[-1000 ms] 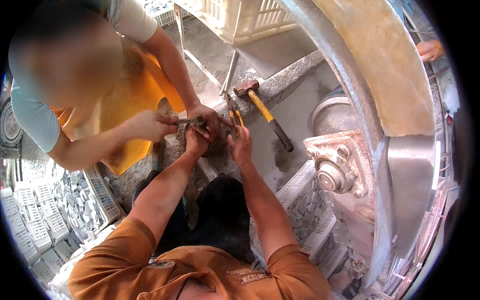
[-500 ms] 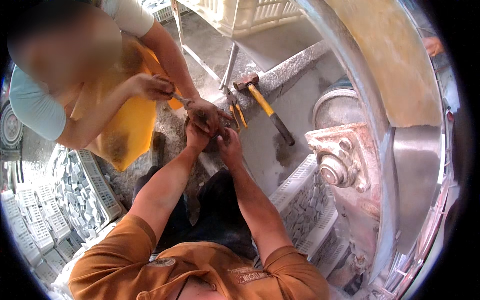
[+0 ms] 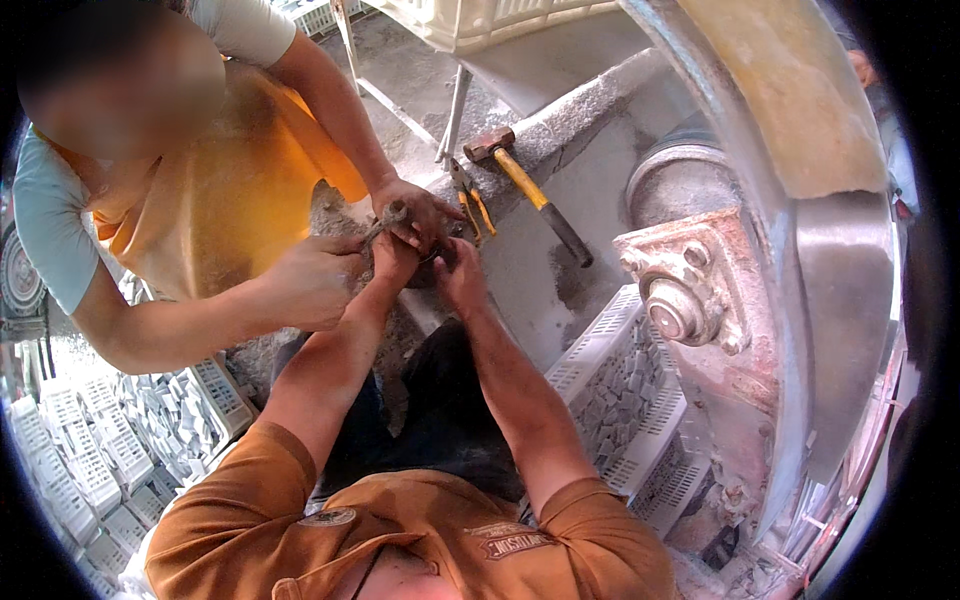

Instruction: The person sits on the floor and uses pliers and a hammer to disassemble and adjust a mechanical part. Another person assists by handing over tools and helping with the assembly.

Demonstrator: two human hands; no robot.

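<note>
My left hand (image 3: 396, 262) and my right hand (image 3: 461, 282) are close together in front of my knees, both closed about a small dark part. Their fingers and a co-worker's hand cover most of it, so I cannot make out its kind. The co-worker's one hand (image 3: 412, 206) lies over my left fingers. A metal wrench-like tool (image 3: 383, 224) with a rounded end is gripped in that person's other hand (image 3: 315, 284), just above my left wrist. Beyond my right hand lie pliers with yellow handles (image 3: 474, 202).
A hammer with a yellow and black handle (image 3: 527, 188) lies past the pliers. At right stands a large machine with a bolted bearing block (image 3: 682, 300). White crates (image 3: 598, 345) of small grey pieces sit beside it; more crates (image 3: 75, 440) stand at left.
The co-worker's tool hand has swung down toward me, from beyond my left hand to beside my left forearm. My hands stay together at nearly the same place.
</note>
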